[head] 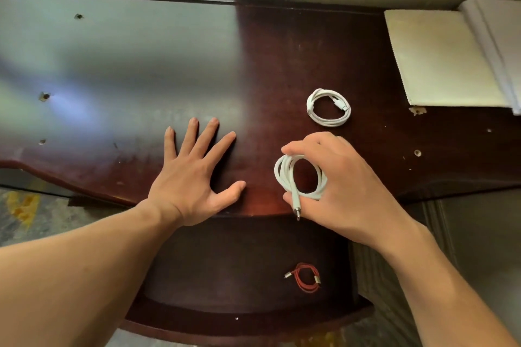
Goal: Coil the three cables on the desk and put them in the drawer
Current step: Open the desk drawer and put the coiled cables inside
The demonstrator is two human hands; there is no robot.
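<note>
My right hand grips a coiled white cable near the front edge of the dark wooden desk; its plug end hangs down past my fingers. A second white cable, coiled, lies on the desk just beyond that hand. A coiled red cable lies inside the open drawer below the desk's front edge. My left hand rests flat on the desk with its fingers spread, holding nothing.
White paper sheets or a pad lie at the desk's far right, by the wall. The desk top is glossy with small chips and holes. Floor shows at the lower left, beside the drawer.
</note>
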